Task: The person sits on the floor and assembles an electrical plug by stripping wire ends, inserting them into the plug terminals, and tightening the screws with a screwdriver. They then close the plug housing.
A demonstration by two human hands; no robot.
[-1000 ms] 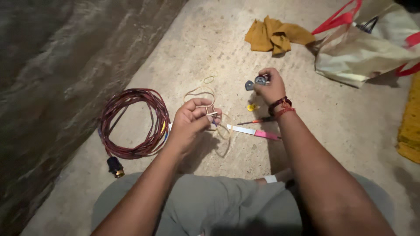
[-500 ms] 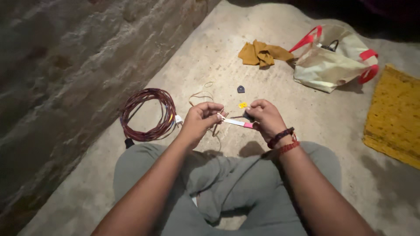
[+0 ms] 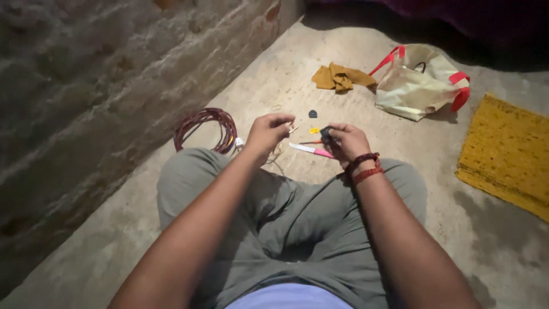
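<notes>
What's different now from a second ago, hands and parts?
The right hand has come back from its reach across the floor and now holds a small dark part near the left hand, which has lifted, pinching thin wire. The pink-handled tool, red cable coil and bag lie as before.

There are two hands (image 3: 269, 130), one coil of red wire (image 3: 205, 129), one yellow rag (image 3: 338, 77), one bag (image 3: 420, 83), one yellow mat (image 3: 506, 154) and one pink-handled tool (image 3: 311, 150).

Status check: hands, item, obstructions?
Left hand pinching thin wire end. Right hand gripping small dark part. Pink-handled tool on floor between them.
</notes>
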